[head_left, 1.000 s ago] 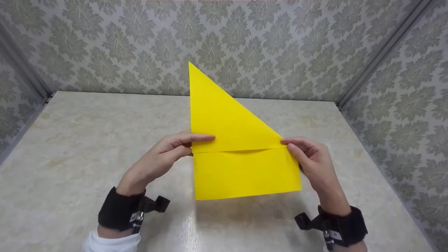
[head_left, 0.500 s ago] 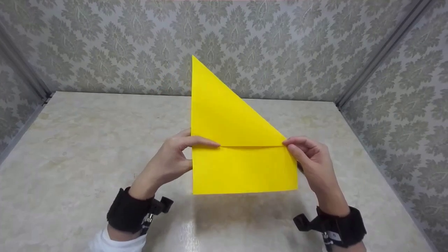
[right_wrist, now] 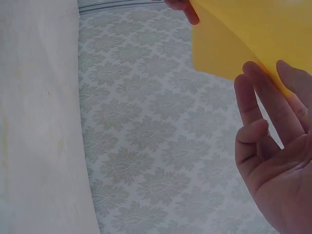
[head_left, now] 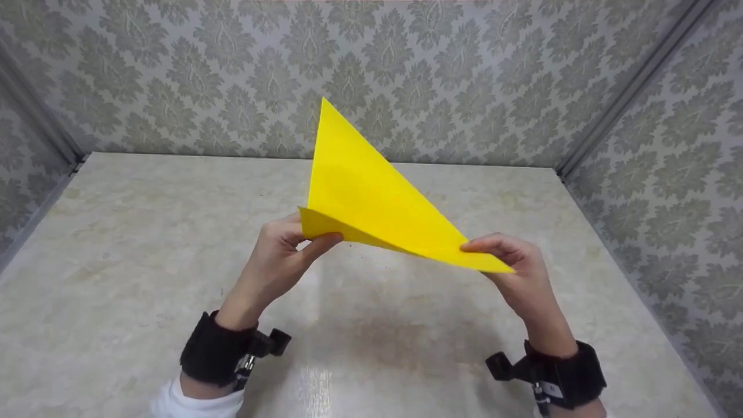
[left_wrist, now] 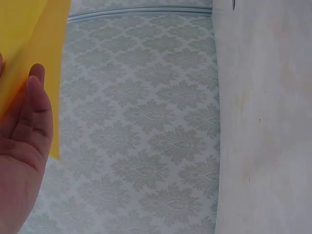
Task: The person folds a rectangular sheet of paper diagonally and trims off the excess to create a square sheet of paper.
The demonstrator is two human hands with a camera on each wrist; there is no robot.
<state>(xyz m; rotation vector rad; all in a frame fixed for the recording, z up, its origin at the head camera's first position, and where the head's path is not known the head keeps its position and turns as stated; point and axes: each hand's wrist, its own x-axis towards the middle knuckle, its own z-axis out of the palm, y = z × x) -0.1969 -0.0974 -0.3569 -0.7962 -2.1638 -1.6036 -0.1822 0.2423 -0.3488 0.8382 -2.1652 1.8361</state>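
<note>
A folded sheet of yellow paper (head_left: 371, 191) is held in the air between both hands, its pointed tip upward. Its lower strip (head_left: 322, 226) bends at the fold and appears narrow, seen nearly edge-on toward the right. At the left edge, the left hand (head_left: 273, 267) pinches the sheet, thumb on the strip and fingers behind. The right hand (head_left: 519, 276) pinches the right corner with its index finger in front; its thumb is mostly hidden under the paper in the head view. In the right wrist view, the yellow paper (right_wrist: 214, 48) hangs above the partly curled fingers.
A pale marbled table (head_left: 139, 244) lies beneath the hands. Patterned wallpapered panels (head_left: 232, 75) stand behind it and at both sides. Black straps with small cameras wrap the left wrist (head_left: 217, 348) and right wrist (head_left: 566, 371).
The paper's lower strip, flat and facing the camera earlier, has swung up and away at the fold. The left thumb has moved up onto it; the right hand has stayed at the right corner.
</note>
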